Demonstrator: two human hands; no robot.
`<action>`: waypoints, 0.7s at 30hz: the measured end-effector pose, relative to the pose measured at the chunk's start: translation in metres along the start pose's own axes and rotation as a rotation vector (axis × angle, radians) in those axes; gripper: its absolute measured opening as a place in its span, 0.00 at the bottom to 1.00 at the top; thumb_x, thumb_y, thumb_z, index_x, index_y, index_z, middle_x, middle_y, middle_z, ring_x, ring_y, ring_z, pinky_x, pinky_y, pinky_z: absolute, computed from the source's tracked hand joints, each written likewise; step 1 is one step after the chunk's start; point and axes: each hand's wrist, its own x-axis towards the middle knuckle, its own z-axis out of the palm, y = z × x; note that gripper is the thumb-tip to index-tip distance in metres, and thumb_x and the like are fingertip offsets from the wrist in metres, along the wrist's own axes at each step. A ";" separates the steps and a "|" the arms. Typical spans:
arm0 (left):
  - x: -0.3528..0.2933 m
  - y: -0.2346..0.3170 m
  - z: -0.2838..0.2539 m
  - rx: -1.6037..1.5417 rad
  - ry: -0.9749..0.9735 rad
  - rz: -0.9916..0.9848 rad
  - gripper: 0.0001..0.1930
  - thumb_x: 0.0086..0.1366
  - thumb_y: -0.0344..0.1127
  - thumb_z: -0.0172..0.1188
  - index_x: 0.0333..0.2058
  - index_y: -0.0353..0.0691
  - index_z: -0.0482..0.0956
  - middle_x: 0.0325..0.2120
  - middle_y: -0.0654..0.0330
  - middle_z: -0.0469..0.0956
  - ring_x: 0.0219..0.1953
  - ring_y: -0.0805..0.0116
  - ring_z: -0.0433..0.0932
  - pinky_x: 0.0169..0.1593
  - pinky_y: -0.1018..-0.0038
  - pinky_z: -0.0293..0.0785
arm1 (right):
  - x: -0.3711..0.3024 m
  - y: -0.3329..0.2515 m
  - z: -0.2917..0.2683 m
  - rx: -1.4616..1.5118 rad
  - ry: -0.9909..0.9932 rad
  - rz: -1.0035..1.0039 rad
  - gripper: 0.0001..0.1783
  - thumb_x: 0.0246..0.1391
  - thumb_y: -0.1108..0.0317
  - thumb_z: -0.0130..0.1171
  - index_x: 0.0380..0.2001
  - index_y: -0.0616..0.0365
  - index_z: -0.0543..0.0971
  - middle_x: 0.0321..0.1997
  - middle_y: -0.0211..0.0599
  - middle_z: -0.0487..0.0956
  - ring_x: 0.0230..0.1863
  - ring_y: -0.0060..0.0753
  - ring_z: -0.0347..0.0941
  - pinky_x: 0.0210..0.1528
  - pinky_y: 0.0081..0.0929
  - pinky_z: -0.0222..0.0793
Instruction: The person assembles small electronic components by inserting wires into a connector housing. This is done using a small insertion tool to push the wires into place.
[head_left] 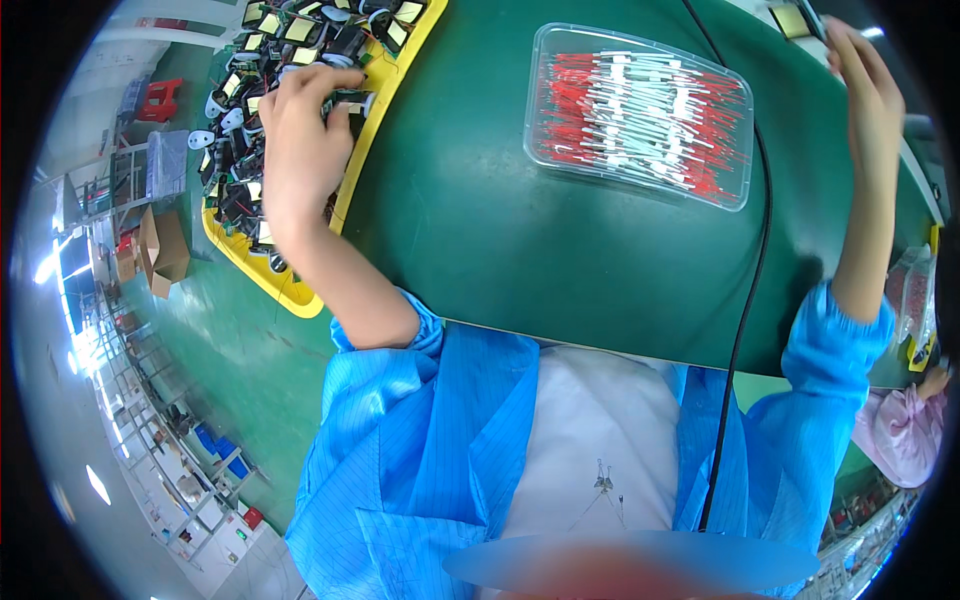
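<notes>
At the right edge of the yellow tray (296, 299), the left hand (305, 140) grips a small device (354, 104); the right hand (868, 90), farther off across the green table (450, 210), shows no determinable grip.

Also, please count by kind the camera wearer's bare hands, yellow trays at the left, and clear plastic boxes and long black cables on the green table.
Left hand and right hand: 2
Yellow tray: 1
Clear plastic box: 1
Long black cable: 1
Total: 5
</notes>
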 end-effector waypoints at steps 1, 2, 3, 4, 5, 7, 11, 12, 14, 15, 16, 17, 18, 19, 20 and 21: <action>-0.005 -0.003 0.000 -0.060 -0.112 -0.040 0.18 0.52 0.25 0.58 0.43 0.47 0.77 0.47 0.61 0.72 0.50 0.56 0.66 0.57 0.64 0.58 | 0.016 -0.011 0.009 -0.829 0.060 -0.475 0.15 0.56 0.66 0.56 0.40 0.68 0.74 0.35 0.33 0.74 0.33 0.21 0.68 0.38 0.19 0.62; -0.016 -0.004 -0.012 -0.053 -0.142 -0.088 0.19 0.52 0.24 0.57 0.44 0.48 0.77 0.49 0.61 0.71 0.50 0.55 0.64 0.57 0.64 0.59 | 0.042 -0.018 0.018 -1.657 0.119 -0.900 0.18 0.54 0.65 0.58 0.41 0.70 0.70 0.33 0.37 0.73 0.29 0.27 0.67 0.32 0.22 0.62; -0.016 -0.004 -0.014 -0.063 -0.176 -0.105 0.20 0.52 0.24 0.57 0.45 0.48 0.77 0.50 0.60 0.70 0.51 0.54 0.63 0.58 0.64 0.59 | 0.060 -0.030 0.028 -2.482 0.154 -1.364 0.22 0.52 0.65 0.59 0.42 0.72 0.66 0.32 0.41 0.72 0.26 0.33 0.67 0.25 0.26 0.63; -0.013 -0.001 -0.011 -0.071 -0.174 -0.096 0.20 0.52 0.24 0.57 0.45 0.48 0.77 0.50 0.60 0.70 0.51 0.54 0.63 0.58 0.64 0.59 | 0.071 -0.055 0.042 -2.407 0.211 -1.406 0.13 0.52 0.69 0.58 0.35 0.70 0.71 0.28 0.39 0.73 0.23 0.27 0.67 0.22 0.23 0.63; -0.004 0.005 0.001 -0.077 -0.166 -0.093 0.21 0.51 0.23 0.58 0.45 0.48 0.77 0.50 0.61 0.70 0.51 0.54 0.63 0.58 0.64 0.59 | 0.070 -0.081 0.053 -2.325 0.279 -1.469 0.05 0.52 0.74 0.56 0.28 0.67 0.75 0.23 0.37 0.74 0.20 0.22 0.68 0.19 0.20 0.62; -0.001 0.006 0.004 -0.061 -0.156 -0.114 0.21 0.51 0.23 0.58 0.45 0.48 0.77 0.50 0.61 0.70 0.52 0.53 0.62 0.58 0.65 0.59 | 0.095 -0.083 0.045 -2.115 0.356 -1.505 0.07 0.50 0.73 0.58 0.22 0.64 0.75 0.16 0.30 0.68 0.17 0.20 0.60 0.18 0.22 0.56; 0.001 0.000 0.013 0.108 -0.148 -0.045 0.19 0.51 0.24 0.59 0.42 0.49 0.79 0.47 0.61 0.71 0.49 0.55 0.65 0.56 0.64 0.61 | 0.099 -0.107 0.057 -2.228 0.329 -1.633 0.09 0.51 0.72 0.57 0.21 0.65 0.74 0.15 0.28 0.66 0.16 0.21 0.58 0.19 0.22 0.57; 0.001 0.002 0.011 0.115 -0.106 -0.058 0.17 0.51 0.25 0.60 0.41 0.49 0.79 0.45 0.61 0.72 0.48 0.55 0.66 0.54 0.64 0.62 | 0.096 -0.106 0.056 -2.197 0.314 -1.568 0.09 0.51 0.71 0.56 0.22 0.67 0.74 0.15 0.28 0.65 0.16 0.21 0.59 0.19 0.23 0.57; 0.002 0.004 0.009 0.096 0.045 -0.034 0.13 0.50 0.29 0.63 0.37 0.48 0.79 0.41 0.61 0.74 0.46 0.55 0.68 0.51 0.64 0.64 | 0.088 -0.099 0.051 -2.162 0.304 -1.518 0.10 0.52 0.71 0.55 0.23 0.68 0.74 0.15 0.27 0.65 0.16 0.21 0.59 0.19 0.23 0.57; 0.003 0.005 0.007 0.078 0.119 0.012 0.13 0.50 0.29 0.63 0.37 0.47 0.79 0.40 0.60 0.75 0.46 0.54 0.69 0.51 0.63 0.64 | 0.081 -0.087 0.043 -2.252 0.258 -1.511 0.09 0.52 0.71 0.56 0.25 0.68 0.75 0.16 0.28 0.67 0.17 0.21 0.60 0.21 0.22 0.59; 0.008 0.010 0.006 0.015 0.222 0.075 0.13 0.50 0.30 0.64 0.37 0.46 0.79 0.39 0.60 0.76 0.44 0.55 0.71 0.51 0.64 0.65 | 0.072 -0.074 0.033 -2.341 0.213 -1.502 0.09 0.51 0.71 0.56 0.27 0.68 0.75 0.18 0.29 0.69 0.18 0.21 0.62 0.22 0.22 0.61; 0.013 0.017 0.002 -0.045 0.323 0.135 0.13 0.50 0.30 0.64 0.37 0.45 0.79 0.38 0.59 0.77 0.42 0.55 0.72 0.50 0.65 0.66 | 0.070 -0.039 0.009 -2.465 0.187 -1.542 0.10 0.52 0.69 0.56 0.30 0.68 0.76 0.20 0.30 0.71 0.20 0.21 0.64 0.24 0.20 0.63; 0.015 0.034 0.000 -0.243 0.413 0.119 0.10 0.51 0.29 0.63 0.34 0.41 0.78 0.34 0.60 0.78 0.38 0.56 0.74 0.46 0.68 0.69 | 0.070 0.001 -0.020 -2.590 0.158 -1.572 0.11 0.53 0.68 0.56 0.32 0.67 0.76 0.22 0.30 0.73 0.22 0.22 0.66 0.26 0.18 0.64; 0.018 0.041 0.006 -0.423 0.514 0.174 0.08 0.55 0.29 0.62 0.34 0.38 0.77 0.31 0.61 0.79 0.32 0.64 0.76 0.39 0.73 0.71 | 0.064 0.034 -0.042 -2.810 0.191 -1.474 0.11 0.53 0.67 0.56 0.33 0.66 0.77 0.24 0.30 0.74 0.24 0.22 0.68 0.28 0.18 0.65; 0.011 0.054 0.007 -0.593 0.497 0.126 0.07 0.56 0.29 0.61 0.34 0.37 0.76 0.31 0.61 0.79 0.31 0.69 0.76 0.37 0.76 0.71 | 0.066 0.054 -0.065 -3.029 0.203 -1.313 0.11 0.53 0.67 0.56 0.34 0.64 0.77 0.25 0.30 0.75 0.26 0.22 0.69 0.29 0.18 0.66; 0.008 0.066 0.007 -0.787 0.482 0.087 0.07 0.58 0.29 0.61 0.34 0.35 0.75 0.32 0.60 0.79 0.30 0.74 0.76 0.35 0.79 0.71 | 0.065 0.071 -0.088 -3.054 0.062 -1.174 0.09 0.52 0.68 0.57 0.33 0.63 0.78 0.26 0.31 0.76 0.28 0.21 0.70 0.31 0.19 0.67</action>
